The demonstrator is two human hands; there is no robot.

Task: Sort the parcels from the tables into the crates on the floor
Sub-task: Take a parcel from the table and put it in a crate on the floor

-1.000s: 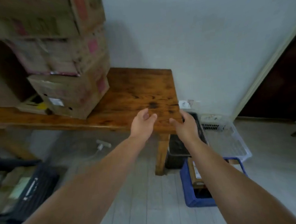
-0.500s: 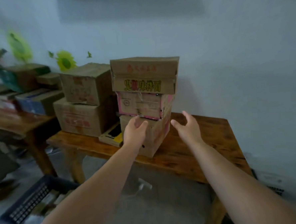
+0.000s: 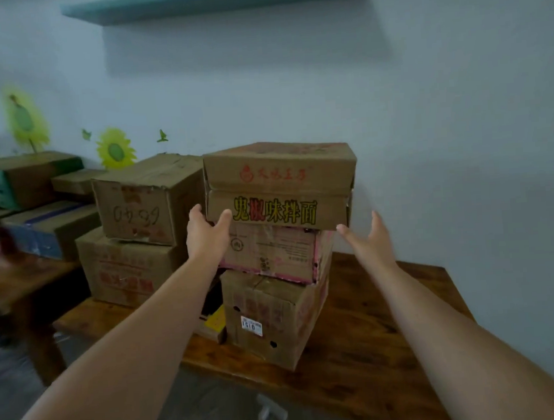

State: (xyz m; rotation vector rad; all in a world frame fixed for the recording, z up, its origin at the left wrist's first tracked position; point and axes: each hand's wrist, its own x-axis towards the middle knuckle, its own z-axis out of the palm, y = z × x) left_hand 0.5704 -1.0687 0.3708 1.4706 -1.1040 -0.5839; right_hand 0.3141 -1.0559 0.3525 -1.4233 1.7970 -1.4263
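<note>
1. Half a second ago both hands were lower, level with the bottom of the stack. They have since risen to the top carton [image 3: 277, 183], and the stack sits closer and larger in view.
2. The top carton, printed with yellow and red lettering, still lies on the pink-edged carton [image 3: 271, 252]. That one rests on the bottom carton [image 3: 275, 313], on the wooden table [image 3: 375, 350].
3. The left hand [image 3: 205, 233] is open, arm stretched forward. Its fingers point up along the top carton's left side. The thumb is spread from them, its tip at the lower left corner of the front face.
4. The right hand [image 3: 368, 240] is open too, fingers spread and pointing up, palm turned towards the carton. The thumb tip is just beside the lower right corner; I cannot tell whether it touches.
5. Left of the stack, a scribbled carton [image 3: 145, 198] sits on a larger carton [image 3: 123, 271]. A flat yellow-and-black box [image 3: 216, 320] lies between the two stacks.
6. A sunflower sticker [image 3: 115, 151] is on the wall behind.
</note>
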